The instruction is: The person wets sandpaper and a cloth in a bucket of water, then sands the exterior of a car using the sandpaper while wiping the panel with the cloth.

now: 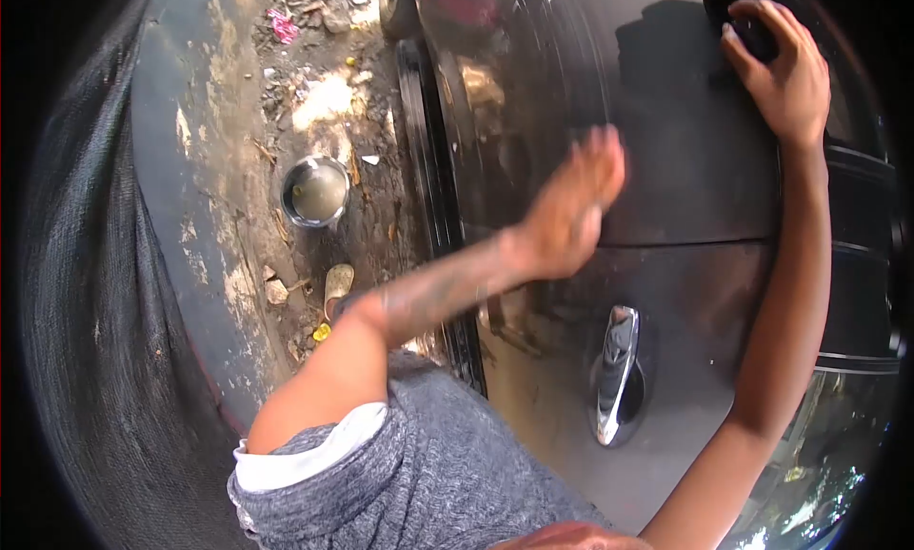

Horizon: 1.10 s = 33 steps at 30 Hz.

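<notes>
My left hand [574, 205] is over the dark grey car door [685, 169], smeared by motion. Its fingertips point toward the upper right, and whatever lies under the palm is hidden. Wet streaks mark the panel above that hand. My right hand [788, 69] is up at the top right, its fingers curled around the black side mirror [738, 12]. Below both hands is a chrome door handle [617, 374] on the adjoining door panel.
A metal bucket [316, 192] of cloudy water stands on littered, muddy ground left of the car. A shoe [339, 285] shows near it. Farther left are a worn painted wall [186, 207] and dark draped netting [76, 293]. The dark sill [428, 160] edges the car.
</notes>
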Available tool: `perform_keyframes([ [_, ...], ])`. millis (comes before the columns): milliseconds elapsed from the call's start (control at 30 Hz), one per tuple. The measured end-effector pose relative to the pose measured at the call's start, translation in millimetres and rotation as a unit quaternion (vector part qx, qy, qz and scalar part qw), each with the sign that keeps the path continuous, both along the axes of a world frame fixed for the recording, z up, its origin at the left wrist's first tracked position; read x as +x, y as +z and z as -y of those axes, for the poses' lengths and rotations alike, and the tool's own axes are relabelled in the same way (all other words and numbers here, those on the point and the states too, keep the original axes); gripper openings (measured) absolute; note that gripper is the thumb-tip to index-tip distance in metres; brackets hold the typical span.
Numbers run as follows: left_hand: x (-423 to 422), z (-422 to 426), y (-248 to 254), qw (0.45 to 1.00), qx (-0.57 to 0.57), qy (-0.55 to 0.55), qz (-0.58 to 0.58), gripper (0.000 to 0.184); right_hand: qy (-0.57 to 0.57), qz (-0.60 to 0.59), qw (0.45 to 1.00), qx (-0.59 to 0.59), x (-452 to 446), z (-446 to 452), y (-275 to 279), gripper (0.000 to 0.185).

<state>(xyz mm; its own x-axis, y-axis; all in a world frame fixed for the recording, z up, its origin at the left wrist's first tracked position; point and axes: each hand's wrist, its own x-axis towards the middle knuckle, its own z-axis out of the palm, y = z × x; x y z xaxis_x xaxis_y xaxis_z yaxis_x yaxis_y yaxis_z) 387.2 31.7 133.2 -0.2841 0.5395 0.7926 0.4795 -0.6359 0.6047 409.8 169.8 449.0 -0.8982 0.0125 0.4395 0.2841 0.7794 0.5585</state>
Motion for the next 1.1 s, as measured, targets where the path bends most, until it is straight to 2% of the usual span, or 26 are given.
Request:
perform_keyframes([
  [67, -50, -46, 28, 0.994, 0.035, 0.049, 0.089, 0.063, 0.001, -0.005, 1.0, 0.006, -4, 12, -6, 0.025],
  [100, -48, -47, 29, 0.993, 0.024, 0.05, 0.103, 0.061, 0.006, -0.054, 0.998, 0.023, -11, 36, -16, 0.023],
  [133, -25, -30, 18, 0.993, 0.02, 0.044, 0.108, 0.061, 0.013, -0.1, 0.994, 0.039, -13, 48, -22, 0.022],
  [167, 13, 2, -1, 0.995, 0.006, 0.012, 0.1, 0.062, 0.06, -0.077, 0.995, 0.024, -10, 45, -18, 0.024],
  [233, 65, 46, -28, 0.996, -0.021, -0.051, 0.074, 0.063, 0.047, -0.089, 0.995, 0.0, -10, 28, -15, 0.024],
  [300, 25, 18, 8, 0.998, -0.013, -0.016, 0.056, 0.064, 0.023, -0.096, 0.995, -0.03, -7, 28, -18, 0.024],
  [400, -23, -32, 47, 0.997, 0.004, 0.052, 0.051, 0.063, 0.007, -0.068, 0.997, 0.03, -10, 45, -15, 0.024],
  [467, 20, 6, 38, 0.995, -0.012, 0.024, 0.101, 0.064, 0.016, -0.072, 0.997, 0.028, -11, 48, -18, 0.025],
  [500, 42, 33, 33, 0.996, -0.068, -0.019, 0.052, 0.064, 0.022, -0.074, 0.997, 0.028, -9, 36, -15, 0.025],
  [533, 57, 42, 2, 0.996, -0.026, -0.082, 0.032, 0.064, 0.022, -0.051, 0.998, 0.017, -4, 13, -8, 0.025],
  [600, 9, 8, 30, 0.999, -0.034, -0.007, 0.003, 0.062, 0.028, -0.032, 0.999, -0.004, 6, -9, -6, 0.024],
  [667, -53, -49, 52, 0.994, 0.036, 0.086, 0.062, 0.059, 0.042, -0.038, 0.998, 0.001, 2, -8, -5, 0.026],
  [733, -101, -82, 57, 0.987, 0.026, 0.044, 0.151, 0.057, 0.06, -0.045, 0.997, -0.002, 0, 4, -7, 0.028],
  [767, -114, -79, 47, 0.99, 0.035, -0.001, 0.135, 0.057, 0.059, -0.039, 0.998, -0.001, 1, 7, -7, 0.029],
  [833, -117, -27, 15, 0.99, 0.007, -0.102, 0.101, 0.051, 0.057, -0.037, 0.998, 0.008, 3, 15, -2, 0.03],
  [867, -112, 20, 9, 0.963, -0.061, -0.182, 0.187, 0.047, 0.057, -0.039, 0.998, 0.009, 3, 20, -3, 0.031],
  [900, -118, 49, -27, 0.955, -0.107, -0.223, 0.165, 0.047, 0.029, -0.035, 0.999, 0.016, 4, 27, -3, 0.032],
  [933, -126, 89, -50, 0.944, -0.205, -0.213, 0.145, 0.045, 0.012, -0.03, 0.999, 0.01, 4, 33, -5, 0.034],
  [967, -137, 125, -93, 0.954, -0.269, -0.119, 0.055, 0.048, 0.009, -0.029, 0.999, 0.013, 2, 38, -9, 0.034],
  [1000, -153, 153, -89, 0.863, -0.441, -0.113, 0.219, 0.046, 0.006, -0.026, 1.0, 0.012, 0, 43, -14, 0.035],
  [1067, -193, 185, -107, 0.858, -0.434, 0.006, 0.276, 0.046, 0.009, 0.021, 0.999, -0.029, -10, 49, -24, 0.034],
  [1100, -218, 189, -111, 0.855, -0.385, -0.031, 0.346, 0.046, -0.002, 0.064, 0.996, -0.068, -19, 49, -31, 0.033],
])
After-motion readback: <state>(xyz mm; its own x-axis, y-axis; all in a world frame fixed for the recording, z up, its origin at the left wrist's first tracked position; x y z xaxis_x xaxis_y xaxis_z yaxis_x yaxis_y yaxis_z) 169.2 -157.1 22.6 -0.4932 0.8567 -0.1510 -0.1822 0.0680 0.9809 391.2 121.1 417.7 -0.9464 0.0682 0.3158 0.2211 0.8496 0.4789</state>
